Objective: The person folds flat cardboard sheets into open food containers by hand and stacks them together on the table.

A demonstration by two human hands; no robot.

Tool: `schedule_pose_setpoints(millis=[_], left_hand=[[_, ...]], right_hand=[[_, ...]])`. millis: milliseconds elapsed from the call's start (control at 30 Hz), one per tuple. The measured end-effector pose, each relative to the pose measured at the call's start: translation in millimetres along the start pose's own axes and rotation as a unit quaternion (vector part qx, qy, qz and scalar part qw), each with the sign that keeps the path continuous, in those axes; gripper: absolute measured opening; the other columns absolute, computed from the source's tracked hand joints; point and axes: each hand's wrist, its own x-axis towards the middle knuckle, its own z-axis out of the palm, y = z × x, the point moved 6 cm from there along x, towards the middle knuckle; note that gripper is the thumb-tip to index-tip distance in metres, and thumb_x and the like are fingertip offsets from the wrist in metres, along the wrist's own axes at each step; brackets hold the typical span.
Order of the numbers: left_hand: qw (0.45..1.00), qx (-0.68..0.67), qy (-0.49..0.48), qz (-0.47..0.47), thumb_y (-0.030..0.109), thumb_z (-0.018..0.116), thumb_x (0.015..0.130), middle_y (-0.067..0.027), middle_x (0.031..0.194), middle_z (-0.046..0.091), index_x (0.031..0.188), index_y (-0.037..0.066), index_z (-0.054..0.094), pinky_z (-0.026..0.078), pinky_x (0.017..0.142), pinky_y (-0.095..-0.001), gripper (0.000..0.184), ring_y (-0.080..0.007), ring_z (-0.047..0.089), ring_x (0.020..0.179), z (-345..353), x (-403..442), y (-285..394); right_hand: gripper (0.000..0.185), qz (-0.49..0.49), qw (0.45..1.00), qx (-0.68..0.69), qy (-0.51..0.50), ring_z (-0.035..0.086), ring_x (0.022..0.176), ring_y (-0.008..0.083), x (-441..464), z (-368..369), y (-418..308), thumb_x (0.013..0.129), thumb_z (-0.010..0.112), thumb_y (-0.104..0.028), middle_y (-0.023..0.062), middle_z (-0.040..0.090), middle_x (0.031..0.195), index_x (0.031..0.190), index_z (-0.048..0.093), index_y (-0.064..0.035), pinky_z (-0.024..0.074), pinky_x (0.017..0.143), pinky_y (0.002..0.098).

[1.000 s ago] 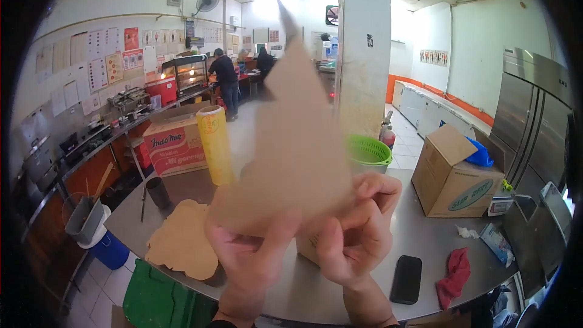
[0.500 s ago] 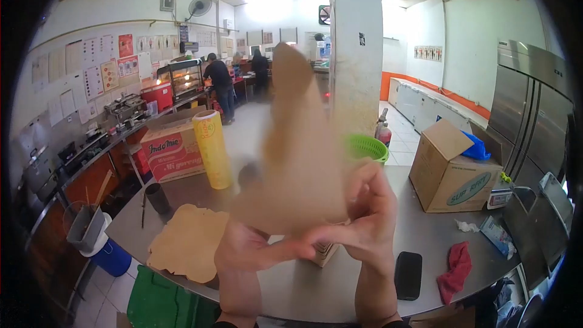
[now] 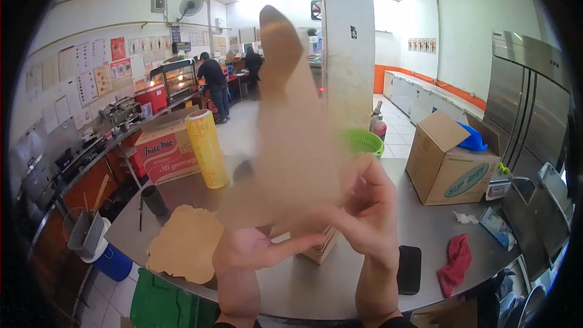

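Note:
A brown paper sheet [image 3: 291, 146], curled and tapering upward, is held up in front of me; motion blurs its lower part. My left hand [image 3: 249, 246] grips its lower left edge with the thumb stretched across the front, and most of its fingers are hidden behind the paper. At the lower right edge, my right hand [image 3: 367, 212] pinches the paper between bent fingers and thumb. Below and behind the hands stands a stack of brown folded paper pieces [image 3: 320, 250], partly covered. Flat brown paper sheets [image 3: 185, 244] lie to the left of my left hand.
On the steel table [image 3: 291, 294] stand an Indomie carton [image 3: 164, 155], a yellow film roll [image 3: 207, 149], a dark cup [image 3: 154, 200], a green basket [image 3: 364, 141] and an open carton [image 3: 452, 173]. A phone [image 3: 409, 270] and red cloth [image 3: 455, 265] lie right. Two people work far back.
The paper sheet's tip has risen slightly and moved left in view. My right hand's fingers have shifted a little, and the thumbs are farther apart. The whole view has shifted slightly.

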Motion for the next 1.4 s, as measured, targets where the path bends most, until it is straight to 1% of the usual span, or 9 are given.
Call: schedule_pose_setpoints(millis=[100,300,400,567,667,867,1000,1100,1400], left_hand=[[0.999,0.037,-0.010,-0.005,0.000,0.078,0.077,-0.0077,0.109,0.069,0.110,0.005,0.069,0.050,0.087,-0.0336,0.034,-0.0216,0.065,0.101,-1,1,-11],[0.967,0.144,-0.175,0.116,0.000,0.075,0.080,-0.0126,0.116,0.067,0.115,0.003,0.067,0.049,0.086,-0.0351,0.037,-0.0296,0.063,0.106,8,-2,5],[0.960,0.114,-0.230,0.109,-0.001,0.072,0.082,-0.0157,0.119,0.065,0.117,0.001,0.065,0.049,0.087,-0.0353,0.036,-0.0321,0.062,0.108,6,-7,-1],[0.934,0.123,-0.322,0.089,0.005,0.081,0.077,-0.0151,0.125,0.062,0.118,-0.003,0.063,0.047,0.094,-0.0350,0.045,-0.0235,0.061,0.112,-1,-12,-10],[0.953,0.043,-0.278,0.115,-0.002,0.069,0.086,-0.0163,0.109,0.068,0.115,-0.005,0.063,0.050,0.083,-0.0353,0.030,-0.0290,0.065,0.100,-5,-11,-9],[0.991,-0.118,0.008,-0.064,0.001,0.075,0.079,-0.0081,0.095,0.070,0.106,-0.007,0.064,0.048,0.075,-0.0265,0.030,-0.0131,0.064,0.084,-33,-12,-16],[0.988,-0.133,-0.017,-0.073,0.001,0.078,0.072,-0.0071,0.090,0.070,0.101,-0.006,0.066,0.046,0.073,-0.0237,0.032,-0.0127,0.063,0.083,-33,-14,-17],[0.958,-0.138,0.200,-0.153,0.000,0.079,0.064,-0.0078,0.088,0.070,0.092,-0.006,0.067,0.046,0.072,-0.0238,0.031,-0.0128,0.063,0.082,-39,-30,-22],[0.965,-0.150,0.097,-0.191,-0.002,0.083,0.056,-0.0103,0.093,0.070,0.104,-0.007,0.063,0.048,0.078,-0.0271,0.052,-0.0175,0.064,0.087,-49,-31,-40]], right_hand=[[0.036,0.023,0.995,-0.090,0.038,0.048,0.088,0.0022,-3,-3,-2,0.081,0.078,0.000,-0.0017,0.046,0.089,0.088,0.043,-0.0081,0.0451,0.073,0.0185],[0.062,-0.186,0.922,-0.311,0.134,0.063,0.088,0.0141,0,-13,-36,0.075,0.085,-0.011,0.0071,0.062,0.106,0.126,0.053,0.0011,0.0526,0.077,0.0277],[0.078,-0.165,0.940,-0.295,0.047,0.068,0.096,0.0211,-4,-17,-35,0.071,0.086,-0.014,0.0123,0.064,0.122,0.139,0.050,0.0000,0.0539,0.084,0.0334],[0.050,-0.090,0.964,-0.235,-0.089,0.069,0.101,0.0235,-5,-6,-40,0.072,0.083,-0.007,0.0148,0.070,0.112,0.119,0.067,0.0000,0.0538,0.088,0.0350],[0.041,-0.135,0.967,-0.207,-0.059,0.070,0.098,0.0255,-9,-11,-33,0.073,0.079,-0.002,0.0135,0.071,0.110,0.112,0.070,-0.0002,0.0547,0.086,0.0342],[0.029,-0.226,0.898,-0.379,0.003,0.072,0.093,0.0269,-7,6,-43,0.074,0.070,0.003,0.0136,0.073,0.103,0.102,0.074,-0.0007,0.0575,0.081,0.0348],[0.024,-0.300,0.899,-0.320,-0.012,0.073,0.088,0.0279,-7,8,-35,0.075,0.070,0.000,0.0165,0.072,0.105,0.098,0.075,-0.0026,0.0594,0.078,0.0335],[0.021,-0.315,0.876,-0.360,-0.055,0.073,0.087,0.0295,-7,19,-36,0.075,0.072,-0.005,0.0186,0.071,0.105,0.095,0.076,-0.0055,0.0607,0.075,0.0324],[0.010,-0.301,0.856,-0.413,-0.079,0.072,0.080,0.0254,-15,31,-31,0.087,0.067,-0.013,0.0174,0.069,0.101,0.080,0.071,-0.0177,0.0576,0.073,0.0315]])
